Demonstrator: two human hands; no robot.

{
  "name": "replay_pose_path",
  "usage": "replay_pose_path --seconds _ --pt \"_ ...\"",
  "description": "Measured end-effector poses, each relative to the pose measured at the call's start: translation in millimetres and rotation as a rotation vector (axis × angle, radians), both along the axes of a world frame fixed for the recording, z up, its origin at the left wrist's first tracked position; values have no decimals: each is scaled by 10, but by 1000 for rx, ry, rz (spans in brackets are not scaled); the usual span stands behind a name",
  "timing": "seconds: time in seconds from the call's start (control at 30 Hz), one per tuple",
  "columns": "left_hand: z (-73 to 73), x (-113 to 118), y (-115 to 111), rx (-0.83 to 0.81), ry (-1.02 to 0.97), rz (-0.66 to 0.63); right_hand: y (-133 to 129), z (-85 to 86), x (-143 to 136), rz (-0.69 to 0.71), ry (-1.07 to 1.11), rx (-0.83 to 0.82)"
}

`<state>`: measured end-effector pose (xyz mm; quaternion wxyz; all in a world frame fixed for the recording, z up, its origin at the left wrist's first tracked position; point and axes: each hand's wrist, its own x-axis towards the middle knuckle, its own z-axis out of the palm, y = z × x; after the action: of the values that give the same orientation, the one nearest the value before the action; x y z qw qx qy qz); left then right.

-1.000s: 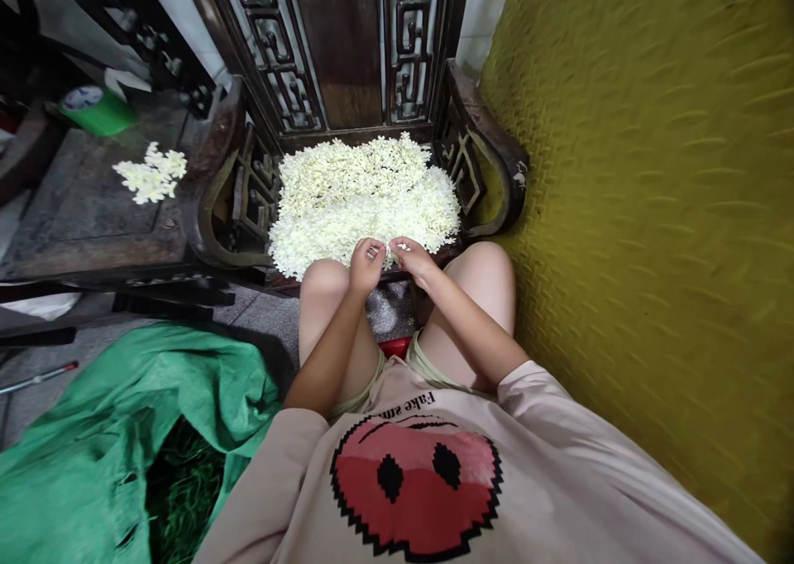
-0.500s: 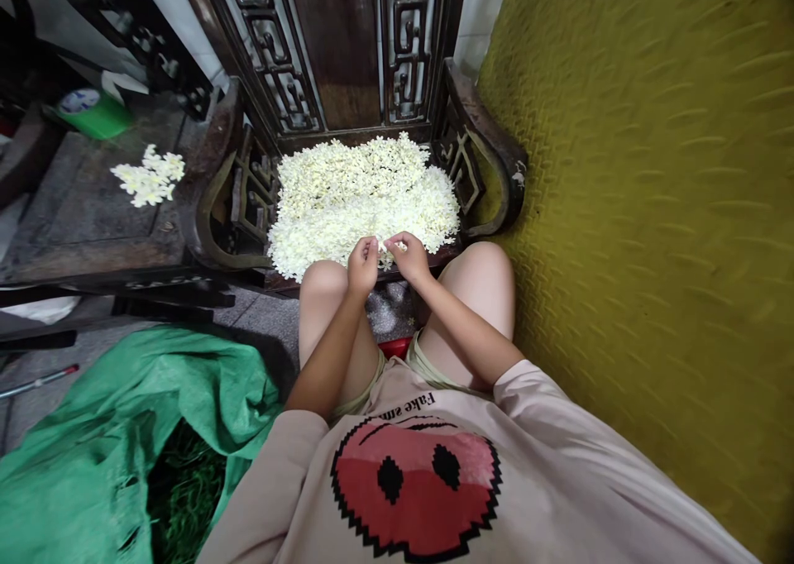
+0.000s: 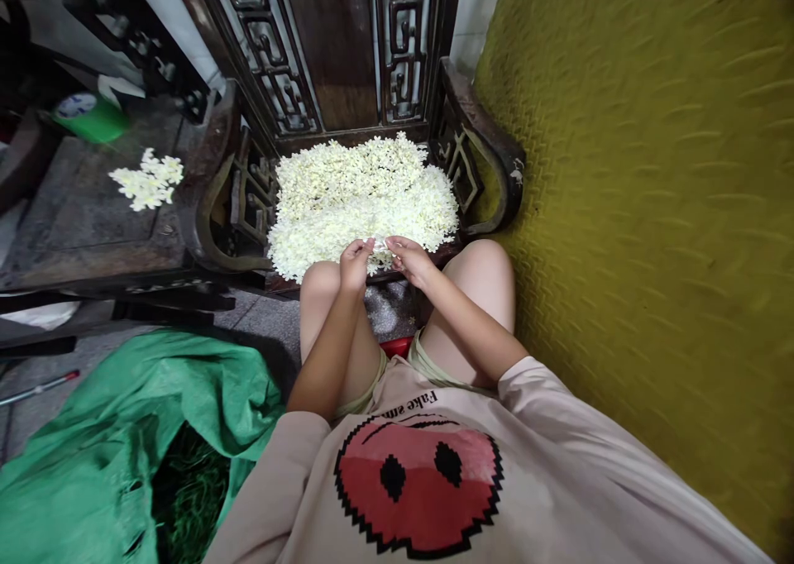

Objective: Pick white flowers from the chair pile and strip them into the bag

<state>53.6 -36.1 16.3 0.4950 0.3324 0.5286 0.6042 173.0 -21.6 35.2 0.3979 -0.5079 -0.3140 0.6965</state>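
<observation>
My left hand is closed in a pinch at the near edge of a heap of small white flowers. Facing it, a short gap away, my right hand has its thumb and forefinger pinched too. Something small and whitish shows between the fingertips of both hands, but it blends with the blossoms behind it and I cannot make it out. The flowers cover the seat of a carved dark wooden chair, in front of my knees.
On the wooden seat at left lie a small bunch of white flowers and a green roll. A green sack holding green stalks stands at lower left, near a pen-like stick. A yellow textured panel rises close on the right.
My hands have moved slightly apart, the left one shifting a little to the left. The flower heap looks the same.
</observation>
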Motion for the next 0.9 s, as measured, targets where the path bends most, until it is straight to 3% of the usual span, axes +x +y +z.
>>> replay_pose_path --seconds 0.23,0.5,0.67,0.9 --pt "-33 -13 16 17 -61 -32 7 188 83 130 197 -181" --pt "-39 -14 29 -33 14 37 21 145 77 162 176 -297" --pt "-32 5 18 -42 55 12 -15 143 44 187 94 -141" --pt "54 30 -11 19 77 38 -42 -6 -19 33 -183 244"
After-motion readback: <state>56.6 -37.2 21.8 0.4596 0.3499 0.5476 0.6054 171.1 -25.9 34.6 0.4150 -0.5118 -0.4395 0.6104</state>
